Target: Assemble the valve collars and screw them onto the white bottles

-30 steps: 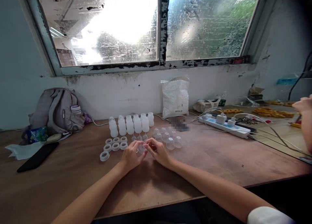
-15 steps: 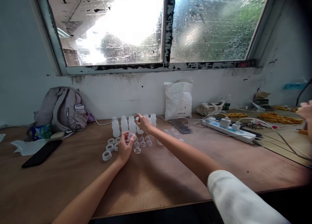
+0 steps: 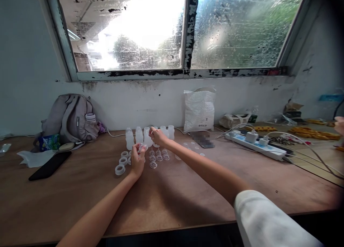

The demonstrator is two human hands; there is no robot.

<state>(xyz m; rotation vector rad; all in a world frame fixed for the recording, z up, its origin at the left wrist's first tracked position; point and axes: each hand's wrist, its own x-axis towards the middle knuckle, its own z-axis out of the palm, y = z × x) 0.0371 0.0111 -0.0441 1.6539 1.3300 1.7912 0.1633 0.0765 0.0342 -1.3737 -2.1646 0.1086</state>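
My left hand (image 3: 137, 159) is closed on a clear, round bottle part (image 3: 144, 146), held above the table just in front of a row of frosted baby bottles (image 3: 130, 139). It could be a collar with a teat in it, but it is too small to tell. My right hand (image 3: 158, 136) is at the middle bottles, thumb and fingers pinched together; what they hold, if anything, cannot be made out. White bottle collars (image 3: 119, 169) lie left of my left hand, partly hidden by it. Clear silicone teats (image 3: 153, 164) stand in rows to its right.
Small clear discs (image 3: 202, 154) lie right of my right forearm. Behind are a white plastic pouch (image 3: 199, 111) and a dark flat item (image 3: 202, 139). A power strip (image 3: 255, 146) with cables lies right, a backpack (image 3: 71, 118) and black phone (image 3: 50, 166) left. Another person's hand (image 3: 339, 125) shows at the right edge.
The view has shifted slightly, so the scene sits a little further right. My left hand has drawn slightly left with the clear part; my right hand stays pinched at the bottles.
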